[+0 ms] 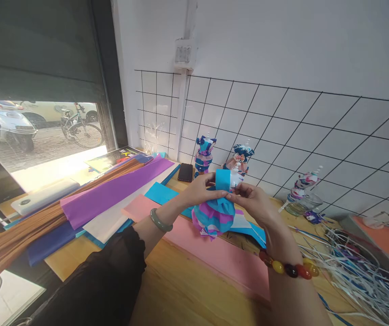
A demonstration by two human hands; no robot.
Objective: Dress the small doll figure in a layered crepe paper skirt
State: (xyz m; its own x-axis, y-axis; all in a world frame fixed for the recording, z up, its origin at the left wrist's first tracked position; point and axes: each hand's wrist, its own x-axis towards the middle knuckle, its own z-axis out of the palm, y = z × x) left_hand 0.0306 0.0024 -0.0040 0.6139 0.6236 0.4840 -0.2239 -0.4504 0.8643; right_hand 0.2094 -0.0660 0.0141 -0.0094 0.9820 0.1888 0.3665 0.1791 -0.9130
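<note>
Between my hands is a small paper figure (215,217) with a puffy blue, pink and purple skirt and a white upper part. A bright blue paper strip (223,180) stands up at its front. My left hand (203,189) is closed on the strip and the figure from the left, thumb across the front. From the right, my right hand (249,197) pinches the strip's lower edge near the figure's waist, its thumb tip close to the left thumb. A small pink bow (208,234) sits low on the skirt. The fingers behind the figure are partly hidden.
A long pink paper sheet (194,242) lies under the figure. Purple paper (120,192) and brown crepe paper (28,235) are stacked at left. A phone (185,172), finished figures (204,154), a glass jar (305,204) and loose paper strips (360,271) stand or lie around.
</note>
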